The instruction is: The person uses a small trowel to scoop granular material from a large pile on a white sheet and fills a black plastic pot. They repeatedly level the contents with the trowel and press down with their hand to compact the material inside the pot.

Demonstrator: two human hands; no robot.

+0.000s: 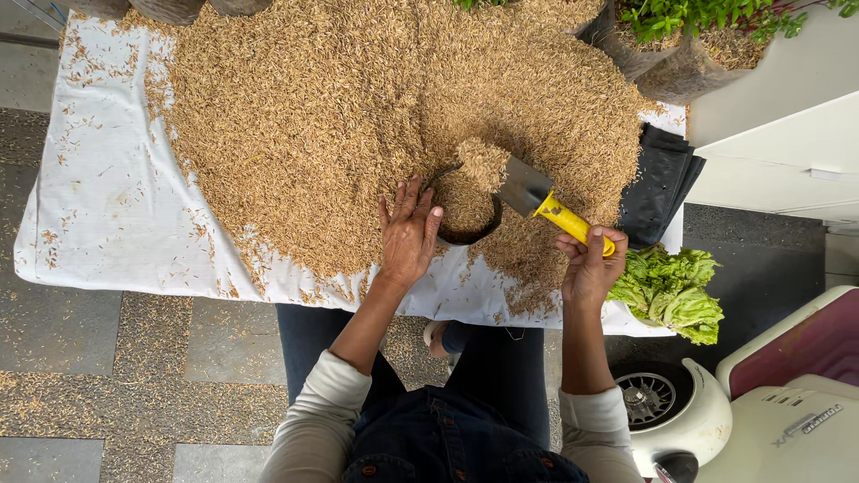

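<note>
A big heap of tan rice husks (pixel 340 107) covers a white cloth (pixel 98 206) on a table. My right hand (pixel 588 264) grips the yellow handle of a small metal trowel (pixel 537 199), whose blade carries a mound of husks. The blade hovers over a black grow bag (pixel 470 215) sunk in the heap and partly filled with husks. My left hand (pixel 407 234) rests on the bag's near rim, fingers spread, holding it open.
Folded black bags (pixel 660 183) lie at the table's right edge. Green leafy seedlings (pixel 671 286) sit below them. Potted plants (pixel 689 36) stand at the top right, beside a white cabinet (pixel 787 134). A white and maroon scooter (pixel 769 394) stands at the lower right.
</note>
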